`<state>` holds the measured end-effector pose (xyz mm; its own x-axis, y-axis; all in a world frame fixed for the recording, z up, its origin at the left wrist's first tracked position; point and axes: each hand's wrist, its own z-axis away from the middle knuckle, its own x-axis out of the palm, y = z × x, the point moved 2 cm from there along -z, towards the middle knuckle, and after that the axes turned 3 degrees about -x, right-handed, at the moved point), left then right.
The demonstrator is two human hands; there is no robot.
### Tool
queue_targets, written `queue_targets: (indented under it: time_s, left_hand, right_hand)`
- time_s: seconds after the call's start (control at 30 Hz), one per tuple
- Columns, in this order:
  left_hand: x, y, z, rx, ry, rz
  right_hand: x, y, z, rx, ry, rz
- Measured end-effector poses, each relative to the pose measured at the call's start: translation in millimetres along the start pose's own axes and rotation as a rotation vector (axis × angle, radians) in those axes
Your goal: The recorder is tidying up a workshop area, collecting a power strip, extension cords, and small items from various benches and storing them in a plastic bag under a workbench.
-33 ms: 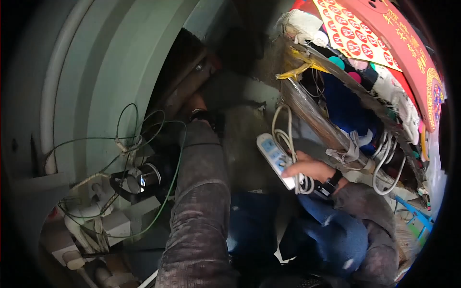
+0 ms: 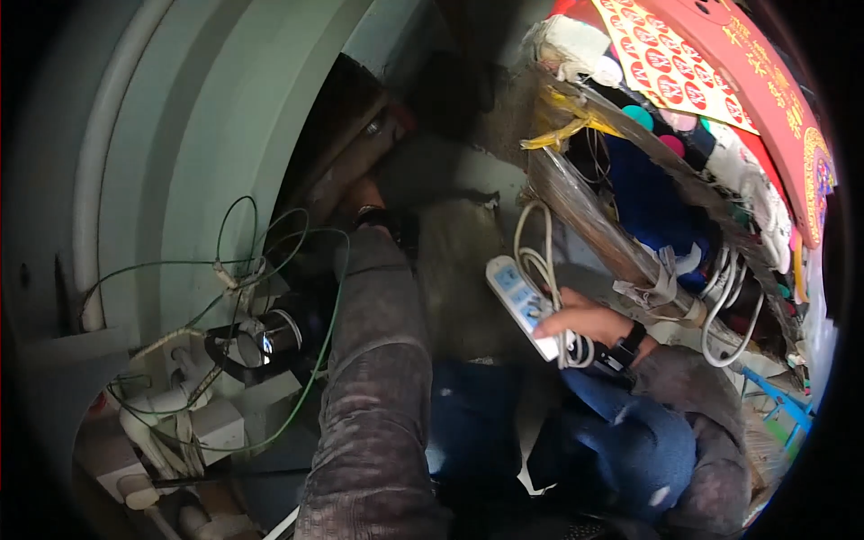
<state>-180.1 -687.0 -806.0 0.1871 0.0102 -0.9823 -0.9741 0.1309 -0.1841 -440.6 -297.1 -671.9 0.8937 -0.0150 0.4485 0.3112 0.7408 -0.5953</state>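
In my right hand (image 2: 592, 322) is a white and pale blue power strip (image 2: 510, 290), tilted, with the thumb lying across its near end. The same hand closes round its looped white cable (image 2: 519, 232), whose coils hang by the fingers. My left arm stretches forward into a dark recess beside the pale wall. Only the wrist and the back of my left hand (image 2: 364, 194) show, near a brown wooden-looking piece (image 2: 337, 166); shadow hides the fingers, so what they touch cannot be seen.
Thin green wires (image 2: 340, 306) loop left of my left arm, above white pipes (image 2: 166, 398) and a shiny round metal part (image 2: 284, 330). At right, a tape-wrapped bar (image 2: 585, 211) borders a cluttered shelf with a red sheet (image 2: 765, 81) and a hanging white cable (image 2: 754, 324).
My right hand and the power strip sit very slightly farther right in the picture. The left arm keeps its place.
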Motion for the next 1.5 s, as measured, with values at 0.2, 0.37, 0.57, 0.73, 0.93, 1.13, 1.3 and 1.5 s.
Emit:
queue_targets:
  time_s: [0.2,0.37,0.57,0.73,0.93,1.13,1.3,1.5]
  left_hand:
    - [19,-53,-19,-0.566,0.226,0.414]
    - [52,-9,-34,0.116,0.101,-0.007]
    - [84,-134,-82,0.080,0.220,-0.141]
    - [87,-91,-65,0.427,0.135,-0.140]
    - [92,-77,-81,0.454,0.114,-0.213]
    - [86,-27,-53,0.372,-0.008,-0.228]
    - [71,2,-28,0.278,-0.113,-0.271]
    - [28,7,6,0.162,-0.201,-0.305]
  right_hand:
    - [4,1,-3,-0.141,-0.087,0.115]
    - [-20,18,-6,-0.136,-0.029,0.123]
    - [3,7,-27,-0.085,-0.192,0.044]
    - [-13,18,-27,-0.045,-0.053,0.141]
    - [-12,19,-30,0.007,-0.030,0.132]
    - [-11,16,-27,0.042,-0.008,0.067]
    - [-16,27,-33,0.019,-0.002,0.131]
    - [-8,17,-41,-0.073,-0.035,0.102]
